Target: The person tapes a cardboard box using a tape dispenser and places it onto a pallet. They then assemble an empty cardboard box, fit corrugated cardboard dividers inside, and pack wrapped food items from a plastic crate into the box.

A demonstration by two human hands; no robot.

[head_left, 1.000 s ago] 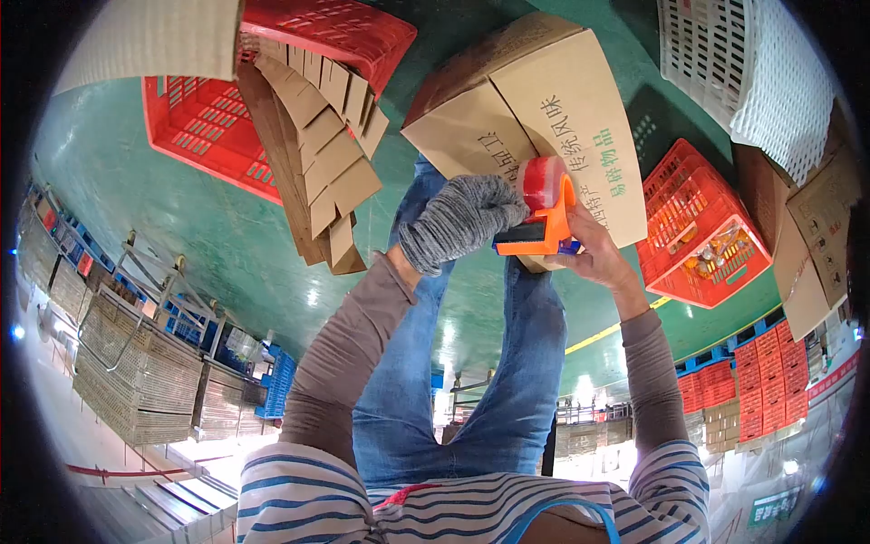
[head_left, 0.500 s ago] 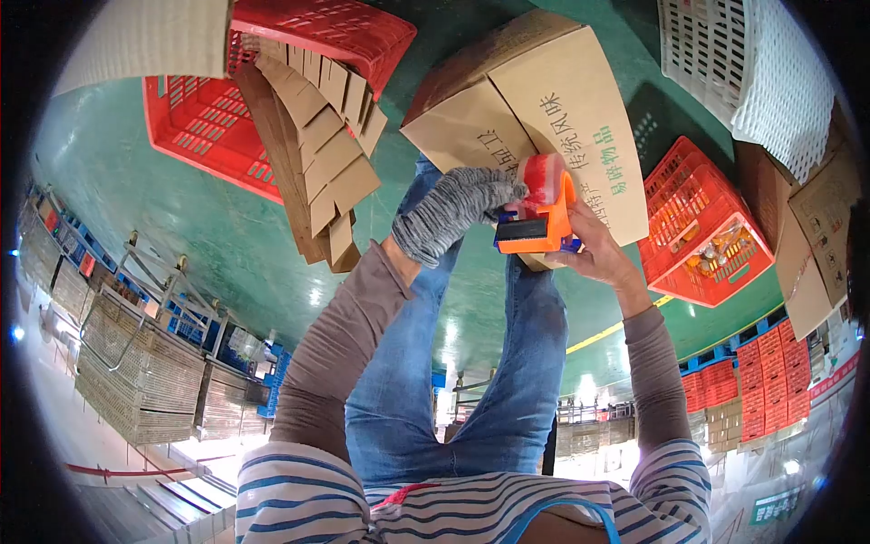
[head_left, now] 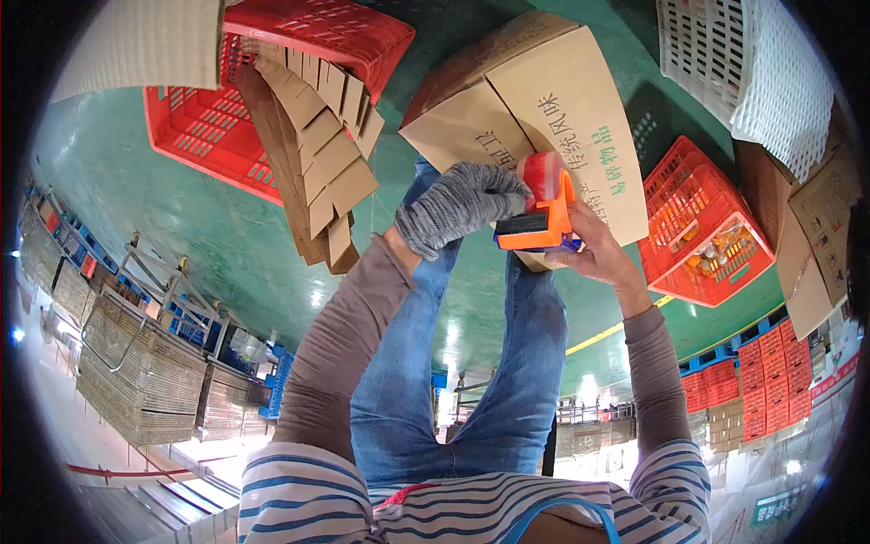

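An orange tape dispenser (head_left: 560,213) with blue ends and a black strip carries a roll of red and clear packing tape (head_left: 542,177). My bare right hand (head_left: 594,249) grips its right side. My left hand (head_left: 464,207), in a grey knitted glove, has its fingers pinched together against the tape at the roll's left edge; the exact bit between the fingertips is hidden. Just beyond both hands, a closed brown cardboard box (head_left: 566,100) with green and black printed characters stands on the floor, partly covered by the dispenser.
At the left, a red crate (head_left: 213,136) holds slotted cardboard dividers (head_left: 317,136). To the right are another red crate (head_left: 707,222) with small packets inside, a white basket (head_left: 725,72) and cardboard boxes (head_left: 816,236). My legs (head_left: 453,363) flank the green floor before the box.
My left hand has shifted slightly to the right and up along the tape roll. The dispenser has tilted a little, while my right hand keeps its grip.
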